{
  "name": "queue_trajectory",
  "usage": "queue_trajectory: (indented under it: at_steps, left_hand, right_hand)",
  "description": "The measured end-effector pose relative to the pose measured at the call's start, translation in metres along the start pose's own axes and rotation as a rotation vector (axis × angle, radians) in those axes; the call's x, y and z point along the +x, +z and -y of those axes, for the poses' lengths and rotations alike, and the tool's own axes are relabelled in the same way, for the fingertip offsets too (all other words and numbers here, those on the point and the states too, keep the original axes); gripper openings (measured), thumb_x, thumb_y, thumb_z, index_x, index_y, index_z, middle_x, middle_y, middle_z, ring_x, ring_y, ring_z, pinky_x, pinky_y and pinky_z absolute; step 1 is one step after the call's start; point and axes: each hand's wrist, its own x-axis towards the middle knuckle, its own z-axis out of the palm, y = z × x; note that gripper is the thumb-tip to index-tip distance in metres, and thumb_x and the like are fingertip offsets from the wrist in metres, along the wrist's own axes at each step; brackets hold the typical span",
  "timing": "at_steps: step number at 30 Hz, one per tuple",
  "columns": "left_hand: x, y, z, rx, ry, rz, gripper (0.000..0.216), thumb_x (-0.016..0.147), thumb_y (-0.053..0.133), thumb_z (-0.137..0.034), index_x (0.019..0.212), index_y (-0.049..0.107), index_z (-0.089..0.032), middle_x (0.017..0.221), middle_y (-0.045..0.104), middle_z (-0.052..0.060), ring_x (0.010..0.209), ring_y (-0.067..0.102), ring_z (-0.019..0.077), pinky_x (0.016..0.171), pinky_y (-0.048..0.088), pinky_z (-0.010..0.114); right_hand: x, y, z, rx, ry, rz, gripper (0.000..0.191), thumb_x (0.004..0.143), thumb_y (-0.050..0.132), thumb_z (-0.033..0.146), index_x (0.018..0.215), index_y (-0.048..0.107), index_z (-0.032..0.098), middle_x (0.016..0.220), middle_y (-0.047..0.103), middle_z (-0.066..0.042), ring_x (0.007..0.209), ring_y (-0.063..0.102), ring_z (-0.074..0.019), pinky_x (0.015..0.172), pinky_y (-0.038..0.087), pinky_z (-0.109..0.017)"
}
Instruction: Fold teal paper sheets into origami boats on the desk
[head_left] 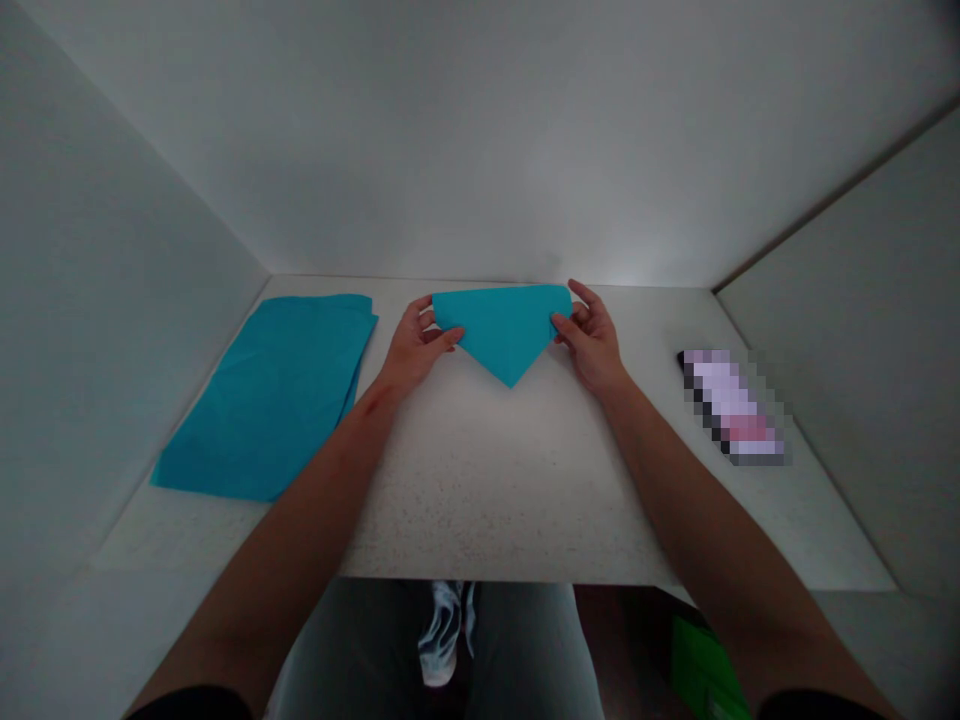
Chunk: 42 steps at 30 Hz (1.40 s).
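Both hands, left [415, 345] and right [592, 335], pinch the folded teal paper triangle [506, 325] at its far corners, keeping the crease flat.

Stack of teal sheets [270, 395] flat on bench [495, 500], left side. Pixelated oblong object [731, 405] right side. White walls enclose.

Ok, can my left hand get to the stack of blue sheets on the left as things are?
Probably yes. The stack of sheets lies flat just beside the left hand, with bare table between them. That hand's fingers pinch the folded sheet, so it would have to let go.
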Motion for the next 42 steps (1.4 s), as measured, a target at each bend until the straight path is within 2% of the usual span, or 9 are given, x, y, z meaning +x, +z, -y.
queue_trajectory:
  at_steps: [4, 8, 14, 16, 19, 26, 33, 38, 42]
  left_hand:
    - [0.001, -0.001, -0.005, -0.003, -0.017, 0.004, 0.054, 0.077, 0.093, -0.05, 0.117, 0.069, -0.022, 0.119, 0.081, 0.01, 0.087, 0.077, 0.0183, 0.075, 0.065, 0.03]
    - [-0.001, 0.001, -0.008, -0.049, -0.03, -0.005, 0.047, 0.075, 0.094, -0.049, 0.108, 0.074, -0.022, 0.111, 0.082, 0.007, 0.086, 0.076, 0.0167, 0.08, 0.066, 0.031]
    - [-0.001, 0.002, -0.006, -0.13, -0.049, -0.026, 0.045, 0.072, 0.096, -0.046, 0.104, 0.075, -0.022, 0.108, 0.082, 0.004, 0.087, 0.076, 0.0158, 0.091, 0.067, 0.036]
    - [0.0, 0.002, -0.004, -0.147, -0.041, -0.024, 0.047, 0.071, 0.097, -0.048, 0.104, 0.074, -0.022, 0.108, 0.083, 0.004, 0.088, 0.076, 0.0159, 0.089, 0.067, 0.035]
    - [0.002, 0.001, -0.002, -0.167, -0.04, -0.009, 0.053, 0.071, 0.097, -0.053, 0.107, 0.073, -0.023, 0.105, 0.083, 0.004, 0.089, 0.077, 0.0173, 0.085, 0.067, 0.033]
    - [0.002, -0.002, -0.003, -0.15, -0.05, -0.002, 0.056, 0.08, 0.091, -0.061, 0.116, 0.068, -0.026, 0.096, 0.08, 0.002, 0.076, 0.076, 0.0166, 0.075, 0.065, 0.03]
    - [0.002, 0.001, -0.007, -0.145, -0.002, -0.036, 0.053, 0.083, 0.088, -0.059, 0.12, 0.066, -0.028, 0.099, 0.081, 0.002, 0.081, 0.078, 0.0176, 0.079, 0.066, 0.032]
    - [0.001, 0.003, -0.01, -0.109, 0.013, -0.074, 0.044, 0.082, 0.085, -0.055, 0.11, 0.068, -0.026, 0.09, 0.078, 0.001, 0.078, 0.075, 0.0168, 0.078, 0.066, 0.032]
    - [-0.001, 0.002, -0.013, -0.08, 0.005, -0.085, 0.029, 0.083, 0.078, -0.045, 0.104, 0.07, -0.026, 0.084, 0.073, -0.001, 0.074, 0.073, 0.0152, 0.077, 0.066, 0.032]
  right_hand:
    - [0.001, -0.001, -0.002, 0.04, 0.043, -0.015, 0.063, 0.079, 0.093, 0.054, 0.134, 0.068, 0.035, 0.094, 0.068, 0.002, 0.076, 0.065, -0.0156, 0.063, 0.057, -0.029]
    - [0.002, -0.002, -0.002, 0.074, 0.074, -0.031, 0.06, 0.078, 0.094, 0.051, 0.13, 0.071, 0.034, 0.093, 0.068, 0.002, 0.076, 0.064, -0.0149, 0.065, 0.057, -0.029]
    - [0.002, -0.004, -0.007, 0.038, 0.041, -0.017, 0.072, 0.076, 0.095, 0.049, 0.139, 0.064, 0.041, 0.094, 0.067, 0.004, 0.078, 0.065, -0.0156, 0.068, 0.057, -0.03]
    - [0.002, -0.004, -0.01, 0.007, 0.019, 0.008, 0.073, 0.076, 0.095, 0.051, 0.141, 0.062, 0.042, 0.098, 0.068, 0.003, 0.081, 0.066, -0.0168, 0.071, 0.058, -0.032]
    - [0.003, -0.003, -0.012, -0.009, 0.017, 0.019, 0.067, 0.074, 0.096, 0.054, 0.132, 0.066, 0.037, 0.101, 0.07, 0.001, 0.083, 0.065, -0.0183, 0.073, 0.059, -0.034]
    - [0.001, -0.001, -0.006, 0.029, 0.113, 0.017, 0.066, 0.07, 0.099, 0.055, 0.125, 0.072, 0.033, 0.105, 0.075, -0.001, 0.087, 0.068, -0.019, 0.076, 0.061, -0.035]
    - [0.001, -0.001, -0.004, 0.031, 0.154, 0.001, 0.065, 0.073, 0.097, 0.058, 0.127, 0.074, 0.03, 0.093, 0.074, 0.0, 0.084, 0.069, -0.0182, 0.074, 0.061, -0.033]
    - [0.001, 0.001, -0.001, 0.028, 0.137, 0.016, 0.057, 0.074, 0.096, 0.054, 0.121, 0.073, 0.03, 0.088, 0.071, 0.002, 0.076, 0.066, -0.016, 0.068, 0.058, -0.031]
    - [0.0, 0.005, 0.003, 0.0, 0.092, -0.007, 0.034, 0.076, 0.091, 0.046, 0.102, 0.075, 0.031, 0.083, 0.068, 0.003, 0.07, 0.06, -0.0138, 0.064, 0.054, -0.029]
